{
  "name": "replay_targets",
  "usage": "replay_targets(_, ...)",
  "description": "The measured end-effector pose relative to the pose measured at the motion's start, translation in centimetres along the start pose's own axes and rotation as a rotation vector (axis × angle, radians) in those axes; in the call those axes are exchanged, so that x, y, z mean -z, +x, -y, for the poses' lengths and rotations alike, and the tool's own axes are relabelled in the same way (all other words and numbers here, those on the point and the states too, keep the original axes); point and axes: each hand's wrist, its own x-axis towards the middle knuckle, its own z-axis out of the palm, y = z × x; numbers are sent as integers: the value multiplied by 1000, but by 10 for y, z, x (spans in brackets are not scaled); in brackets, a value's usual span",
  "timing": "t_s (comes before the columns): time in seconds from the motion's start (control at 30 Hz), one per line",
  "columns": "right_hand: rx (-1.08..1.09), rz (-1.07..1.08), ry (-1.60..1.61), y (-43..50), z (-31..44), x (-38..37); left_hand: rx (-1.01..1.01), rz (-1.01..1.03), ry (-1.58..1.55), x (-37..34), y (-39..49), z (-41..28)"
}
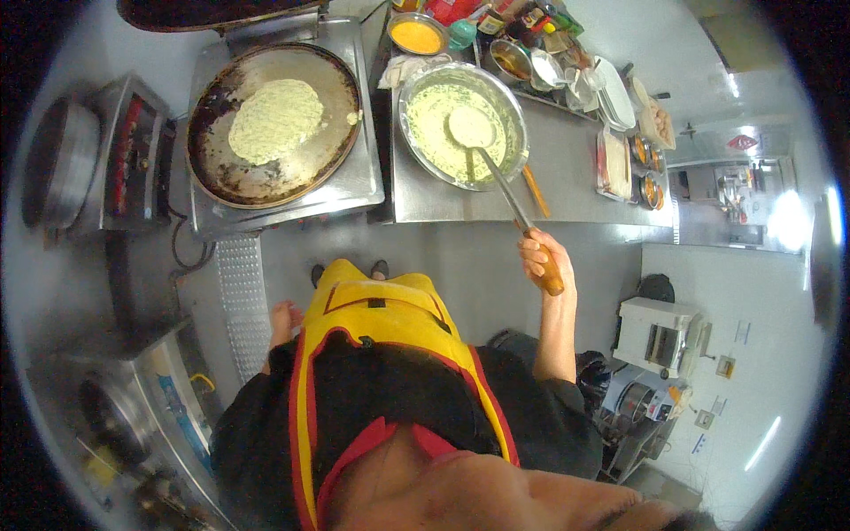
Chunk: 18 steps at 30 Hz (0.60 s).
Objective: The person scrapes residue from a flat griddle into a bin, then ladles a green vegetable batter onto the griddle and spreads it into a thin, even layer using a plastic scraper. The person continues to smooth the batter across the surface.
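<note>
My right hand (pixel 546 260) grips the wooden handle of a metal ladle (pixel 508 189). The ladle's bowl, full of batter, rests in pale green-flecked batter (pixel 435 143) inside a large metal bowl (pixel 410 139) on the steel counter. Left of that, a spread patch of the same-looking batter (pixel 273 121) lies on a round griddle plate (pixel 319 66), with a small blob near the plate's right edge. My left hand (pixel 285 314) hangs low beside the yellow apron (pixel 388 312), away from the griddle; it appears to hold nothing, its fingers partly spread.
A wooden stick (pixel 536 192) lies right of the batter bowl. Behind it stand a bowl of yellow food (pixel 416 36), a cloth (pixel 406 68) and a tray crowded with bottles and bowls. White plates (pixel 614 93) and small filled bowls (pixel 647 191) sit farther right. The raised griddle lid (pixel 219 14) is behind the plate.
</note>
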Motion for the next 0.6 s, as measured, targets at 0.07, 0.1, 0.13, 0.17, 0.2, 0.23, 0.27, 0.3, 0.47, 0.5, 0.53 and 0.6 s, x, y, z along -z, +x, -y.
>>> replay_targets(0.07, 44, -18, -37, -8, -7, -12, -13, -2, -33, 11, 12, 5)
replay_targets(0.1, 82, -20, -82, -16, -11, -20, -29, 21, -59, 19, 16, 8)
replay_targets(0.13, 107, -2, -122, -23, -14, -29, 10, 2, -83, 25, 20, 9)
replay_targets(0.17, 123, -1, -159, -29, -18, -40, -29, 47, -85, 31, 21, 12)
replay_targets(0.2, 124, 17, -189, -36, -22, -51, -11, 46, -85, 38, 19, 14)
replay_targets(0.23, 115, 63, -206, -41, -25, -62, 17, 46, -88, 43, 18, 14)
replay_targets(0.27, 106, 56, -243, -44, -29, -73, 38, 33, -72, 47, 16, 13)
replay_targets(0.3, 90, 82, -274, -43, -33, -82, 37, 39, -92, 49, 14, 12)
replay_targets(0.47, -11, 143, -296, -7, -64, -111, 20, 29, -227, 49, 6, -5)
replay_targets(0.5, -46, 171, -274, 10, -74, -114, 34, 18, -215, 49, 5, -8)
replay_targets(0.53, -48, 154, -325, 31, -86, -115, 48, 5, -201, 52, 5, -9)
replay_targets(0.6, -34, 91, -493, 71, -112, -116, 68, 5, -236, 60, 5, -5)
